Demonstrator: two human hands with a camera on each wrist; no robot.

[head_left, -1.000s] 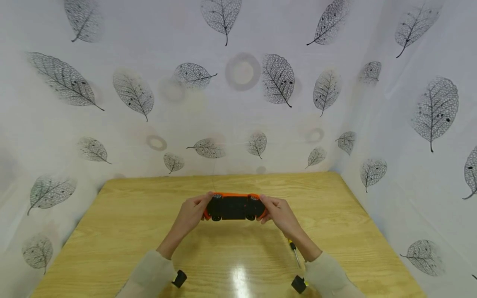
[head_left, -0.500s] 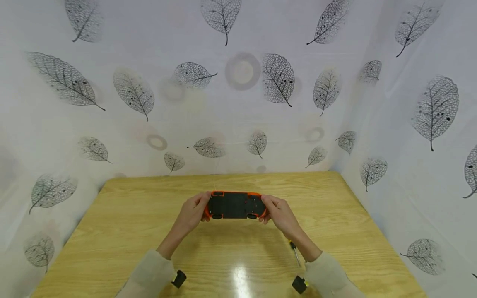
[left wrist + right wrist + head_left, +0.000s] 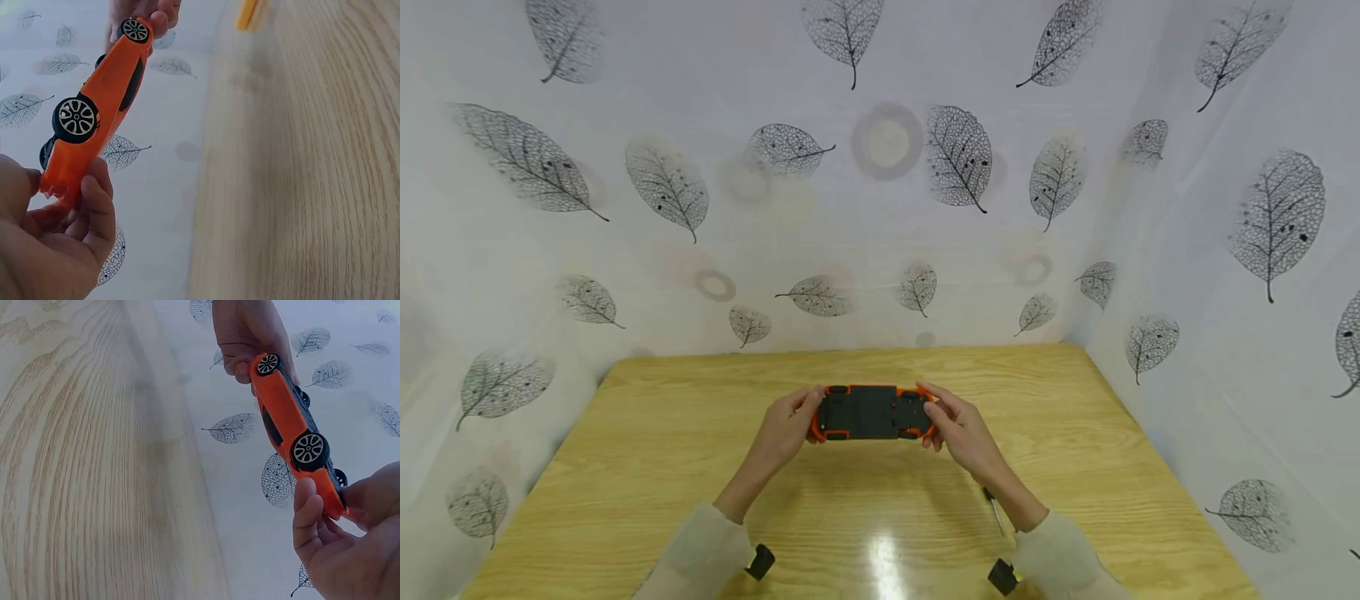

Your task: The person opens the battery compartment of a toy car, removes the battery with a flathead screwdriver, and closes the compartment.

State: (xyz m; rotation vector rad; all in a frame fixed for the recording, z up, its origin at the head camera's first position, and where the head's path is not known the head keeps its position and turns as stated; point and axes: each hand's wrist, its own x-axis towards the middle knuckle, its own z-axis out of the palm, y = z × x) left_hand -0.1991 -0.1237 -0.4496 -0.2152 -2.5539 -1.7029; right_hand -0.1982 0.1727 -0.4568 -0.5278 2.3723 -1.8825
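Observation:
An orange toy car (image 3: 872, 412) is held up over the table by both hands, its black underside turned towards the head camera. My left hand (image 3: 786, 429) grips the left end, thumb near the underside's edge and fingers behind. At the other end my right hand (image 3: 966, 429) holds the car with its thumb on the underside and index finger stretched along the upper edge. Both wrist views show the car's side, with black wheels (image 3: 76, 119) that have silver spokes. The roof faces away from the head camera and is mostly hidden there.
On the wooden table (image 3: 647, 467) a screwdriver (image 3: 994, 510) lies partly covered by the right forearm. Small black blocks (image 3: 761, 562) sit beside both sleeves. A white leaf-patterned cloth (image 3: 880, 233) hangs behind the table and along its sides.
The car has tilted so its underside faces the head camera more squarely. My right thumb has shifted inward onto the underside, and the right index finger has straightened along the upper edge.

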